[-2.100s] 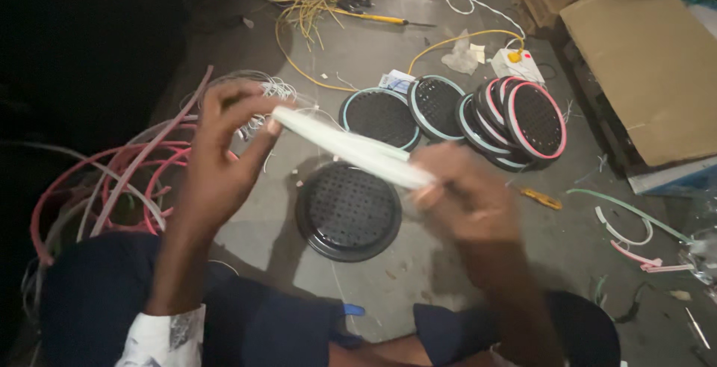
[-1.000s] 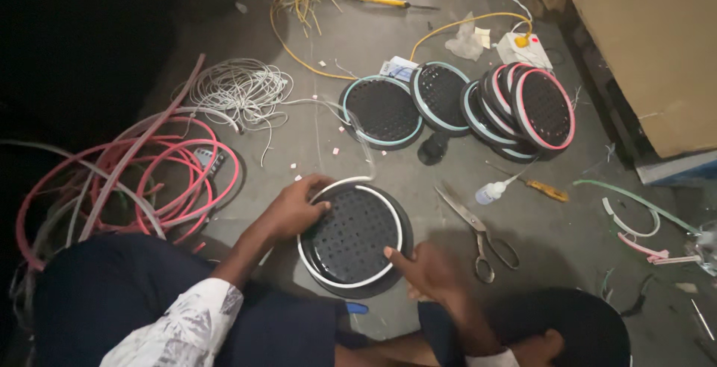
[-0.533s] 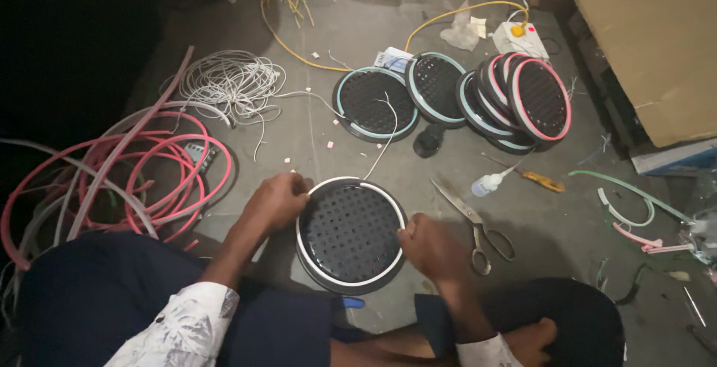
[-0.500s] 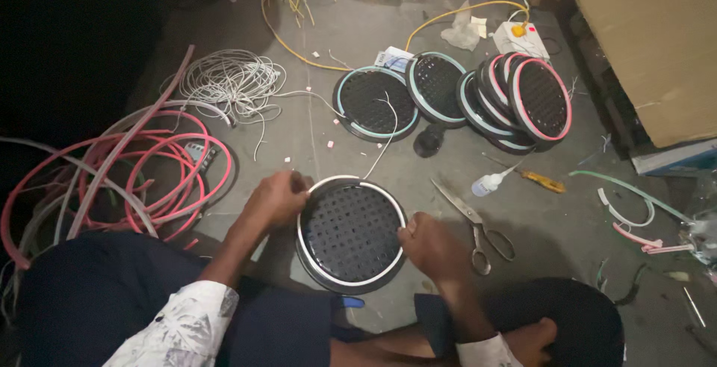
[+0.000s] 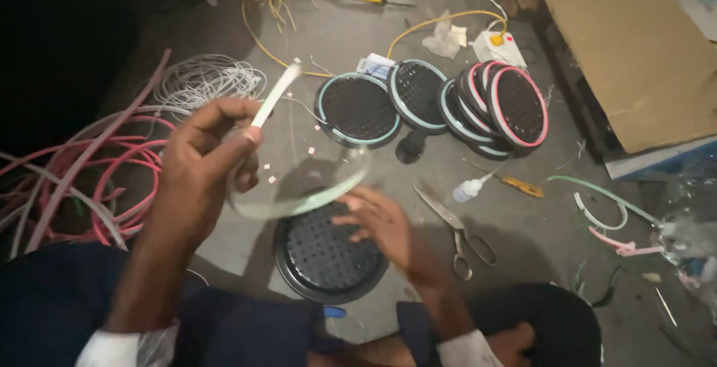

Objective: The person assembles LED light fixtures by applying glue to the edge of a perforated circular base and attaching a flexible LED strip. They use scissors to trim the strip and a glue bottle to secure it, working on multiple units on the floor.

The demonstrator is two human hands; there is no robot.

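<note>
My left hand [image 5: 200, 159] is raised above the floor and pinches a pale flexible strip [image 5: 314, 191] that curves in a loop out to the right, one end sticking up at the top. My right hand [image 5: 381, 221] hovers with fingers spread over a black perforated round disc [image 5: 323, 255] lying on the floor, near the strip's lower edge. I cannot tell whether it touches the strip.
Several round discs with coloured rims [image 5: 493, 102] lean in a row behind. Scissors [image 5: 457, 231], a small glue bottle [image 5: 470, 188] and a screwdriver [image 5: 515, 184] lie to the right. Pink and white cable coils [image 5: 112, 180] sit left; a cardboard box [image 5: 635, 53] stands far right.
Both hands were pressed on the rim of the black disc; now my left hand has lifted up with the pale strip looped in it, and my right hand has come off the rim.
</note>
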